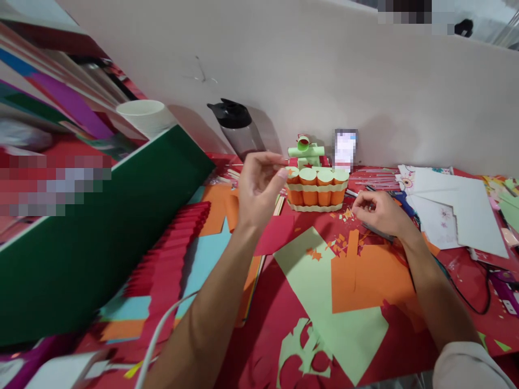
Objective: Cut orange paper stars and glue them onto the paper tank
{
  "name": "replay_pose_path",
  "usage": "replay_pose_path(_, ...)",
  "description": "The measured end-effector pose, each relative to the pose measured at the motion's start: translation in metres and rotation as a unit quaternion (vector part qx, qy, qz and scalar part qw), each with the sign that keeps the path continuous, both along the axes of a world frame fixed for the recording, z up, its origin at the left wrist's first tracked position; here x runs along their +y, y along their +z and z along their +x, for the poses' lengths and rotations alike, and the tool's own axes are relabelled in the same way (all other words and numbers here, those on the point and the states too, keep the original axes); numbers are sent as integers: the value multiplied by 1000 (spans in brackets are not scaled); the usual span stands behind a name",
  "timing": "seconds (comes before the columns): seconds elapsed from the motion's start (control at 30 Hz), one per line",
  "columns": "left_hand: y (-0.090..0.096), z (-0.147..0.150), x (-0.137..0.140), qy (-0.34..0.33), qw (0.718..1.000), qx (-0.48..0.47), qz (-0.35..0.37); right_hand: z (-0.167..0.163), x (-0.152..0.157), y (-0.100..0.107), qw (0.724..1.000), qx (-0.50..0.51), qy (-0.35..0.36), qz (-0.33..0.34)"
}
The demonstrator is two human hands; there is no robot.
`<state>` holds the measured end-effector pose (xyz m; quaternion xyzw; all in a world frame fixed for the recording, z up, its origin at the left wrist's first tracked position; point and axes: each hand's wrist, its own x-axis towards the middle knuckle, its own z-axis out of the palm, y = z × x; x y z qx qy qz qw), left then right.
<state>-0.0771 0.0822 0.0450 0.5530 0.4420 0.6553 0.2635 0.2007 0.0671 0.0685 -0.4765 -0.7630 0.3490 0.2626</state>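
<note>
My left hand (pixel 261 186) is raised at the left end of a small paper model, its thumb and forefinger apart beside the nearest tube top; whether they touch it cannot be made out. The model has a row of orange paper tubes (pixel 317 194) with pale green tops and cream wavy bands. An orange star (pixel 291 172) lies on the leftmost top. Behind it stands a piece made of light green paper rolls (pixel 307 153). To the right, my right hand (pixel 378 213) is closed with curled fingers just above the table, by small orange scraps (pixel 343 246); anything inside is hidden.
Light green paper (pixel 310 281) and orange sheets (pixel 375 278) cover the front. A cut-out green scrap (pixel 302 356) lies nearer. A green board (pixel 101 237) and pleated red paper (pixel 170 254) are left. Behind stand a bottle (pixel 241 129) and phone (pixel 344 151); white cards (pixel 466 205) lie right.
</note>
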Motion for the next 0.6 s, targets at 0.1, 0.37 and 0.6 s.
replay_pose_path(0.1, -20, -16, 14, -16, 1000, 9, -18, 2, 1, -2, 1000, -7, 6, -7)
replay_pose_path(0.37, -38, -18, 20, -146, 982, 42, -110, -2, -3, 5, 1000, -16, 7, -1)
replay_pose_path(0.6, -31, -20, 19, -102, 988, 84, -75, -15, 2, 11, 998, 55, -9, 13)
